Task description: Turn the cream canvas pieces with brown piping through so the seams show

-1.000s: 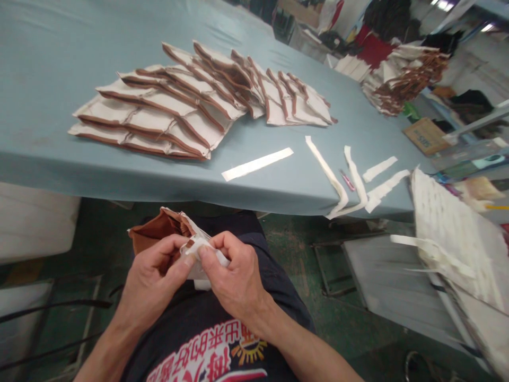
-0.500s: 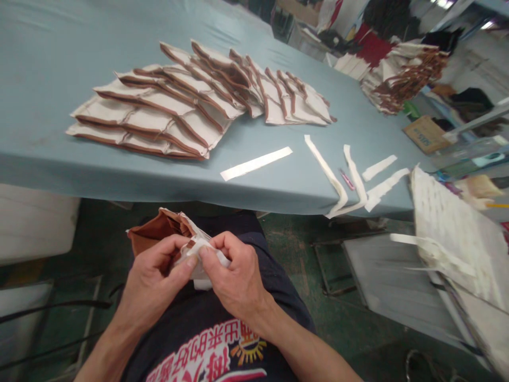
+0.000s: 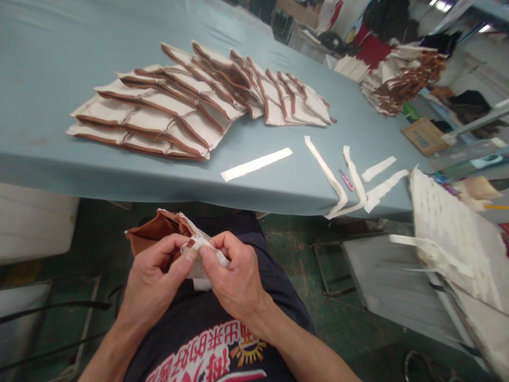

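Observation:
Over my lap, a brown and white fabric piece (image 3: 149,233) with several folded layers is held between both hands. My left hand (image 3: 159,276) pinches its white edge between thumb and fingers. My right hand (image 3: 234,273) is closed on the same edge, its thumb pressed close beside the left thumb. White material shows between and below the fingertips; whether it is a separate strip I cannot tell. On the table lie several white fabric pieces with brown edging (image 3: 159,106), overlapping in a fanned row.
White strips lie near the front edge of the blue-covered table (image 3: 35,106), one flat strip (image 3: 256,164) apart from the others. A small pink tool (image 3: 347,181) sits among them. At right stands a white padded board (image 3: 457,239); a cardboard box (image 3: 424,136) is behind it.
Both hands keep their grip at almost the same place. The held edge has shifted very slightly, and a brown spot shows a little more between the fingertips.

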Tool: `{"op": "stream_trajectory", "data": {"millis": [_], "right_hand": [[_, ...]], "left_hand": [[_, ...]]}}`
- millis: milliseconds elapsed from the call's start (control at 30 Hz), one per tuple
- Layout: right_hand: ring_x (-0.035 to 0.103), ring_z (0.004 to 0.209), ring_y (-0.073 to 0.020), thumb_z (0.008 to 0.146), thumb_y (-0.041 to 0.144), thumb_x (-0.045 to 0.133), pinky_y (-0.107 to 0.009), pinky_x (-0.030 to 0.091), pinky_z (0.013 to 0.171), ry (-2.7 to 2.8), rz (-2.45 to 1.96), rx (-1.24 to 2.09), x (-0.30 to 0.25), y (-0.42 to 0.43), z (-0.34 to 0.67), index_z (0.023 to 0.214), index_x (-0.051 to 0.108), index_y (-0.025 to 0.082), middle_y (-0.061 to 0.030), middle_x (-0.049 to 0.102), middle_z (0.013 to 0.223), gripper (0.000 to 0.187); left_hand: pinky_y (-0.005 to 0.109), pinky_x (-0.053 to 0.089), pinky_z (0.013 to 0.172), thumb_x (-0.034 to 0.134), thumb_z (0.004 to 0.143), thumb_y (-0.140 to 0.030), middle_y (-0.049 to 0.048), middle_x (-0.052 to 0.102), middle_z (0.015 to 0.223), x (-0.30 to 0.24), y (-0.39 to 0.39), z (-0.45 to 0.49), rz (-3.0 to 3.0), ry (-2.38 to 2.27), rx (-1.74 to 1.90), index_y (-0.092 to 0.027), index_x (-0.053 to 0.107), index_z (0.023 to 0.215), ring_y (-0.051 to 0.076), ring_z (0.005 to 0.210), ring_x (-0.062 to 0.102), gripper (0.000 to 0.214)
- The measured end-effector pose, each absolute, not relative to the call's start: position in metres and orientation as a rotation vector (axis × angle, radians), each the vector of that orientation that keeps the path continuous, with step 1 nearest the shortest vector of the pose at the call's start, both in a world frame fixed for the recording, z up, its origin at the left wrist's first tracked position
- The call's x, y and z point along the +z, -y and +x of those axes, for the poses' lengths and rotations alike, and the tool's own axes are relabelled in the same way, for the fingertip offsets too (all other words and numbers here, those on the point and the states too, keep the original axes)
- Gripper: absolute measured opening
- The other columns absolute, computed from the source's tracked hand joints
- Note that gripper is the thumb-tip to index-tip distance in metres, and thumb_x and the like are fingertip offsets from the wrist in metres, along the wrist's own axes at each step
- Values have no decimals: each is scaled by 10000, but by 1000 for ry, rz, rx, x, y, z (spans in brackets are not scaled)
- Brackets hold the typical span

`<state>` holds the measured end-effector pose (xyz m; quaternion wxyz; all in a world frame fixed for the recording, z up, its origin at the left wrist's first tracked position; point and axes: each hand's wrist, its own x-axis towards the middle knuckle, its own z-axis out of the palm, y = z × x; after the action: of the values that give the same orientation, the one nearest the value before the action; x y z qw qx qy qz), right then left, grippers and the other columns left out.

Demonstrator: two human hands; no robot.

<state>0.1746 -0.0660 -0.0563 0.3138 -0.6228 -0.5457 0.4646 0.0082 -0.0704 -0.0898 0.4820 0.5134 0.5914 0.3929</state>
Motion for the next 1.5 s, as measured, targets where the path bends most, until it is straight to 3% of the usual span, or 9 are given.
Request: {"op": "stream_trajectory", "data": {"millis": [400, 533, 700, 967, 1333, 1500], "right_hand": [[507, 525, -113, 941, 498, 635, -252, 351, 554, 1472, -1626, 1213, -56, 65, 177, 793, 625, 219, 36, 595, 623, 316], [545, 558, -120, 931, 457, 689, -262, 375, 591, 1637, -1599, 985, -53, 64, 184, 849, 682, 213, 33, 627, 655, 258], [625, 721, -150, 919, 374, 729, -280, 470, 713, 1827, -1361, 748, -47, 57, 194, 931, 718, 191, -19, 735, 838, 183], [643, 709, -134, 955, 359, 691, -276, 510, 710, 1745, -1249, 1013, -43, 50, 194, 922, 707, 201, -7, 735, 817, 162], [600, 689, -123, 900, 345, 747, -263, 503, 671, 1512, -1230, 1393, -44, 52, 193, 921, 664, 211, 23, 688, 787, 159], [546, 669, -122, 881, 514, 812, -266, 463, 640, 1406, -1214, 1545, -44, 48, 194, 873, 614, 223, 40, 623, 760, 352]], "left_hand": [[190, 458, 480, 721, 904, -396, -37, 697, 626, -88, 69, 9, 1322, -1453, 1005, -203, 731, 767, 134, 517, 595, 237], [160, 466, 467, 700, 911, -373, -45, 712, 617, -84, 70, 8, 1363, -1429, 1046, -202, 752, 778, 119, 501, 608, 223], [134, 457, 442, 696, 893, -341, -52, 699, 585, -72, 70, 10, 1408, -1402, 1110, -206, 762, 735, 102, 469, 601, 219], [126, 434, 406, 708, 848, -328, -54, 679, 524, -62, 71, 18, 1417, -1427, 1182, -225, 777, 661, 100, 419, 576, 225], [135, 429, 387, 694, 798, -312, -57, 694, 504, -62, 75, 20, 1456, -1541, 1210, -252, 825, 664, 108, 375, 578, 197], [122, 465, 408, 687, 770, -284, -63, 747, 533, -53, 70, 24, 1498, -1516, 1227, -283, 850, 661, 110, 379, 635, 196]]}}
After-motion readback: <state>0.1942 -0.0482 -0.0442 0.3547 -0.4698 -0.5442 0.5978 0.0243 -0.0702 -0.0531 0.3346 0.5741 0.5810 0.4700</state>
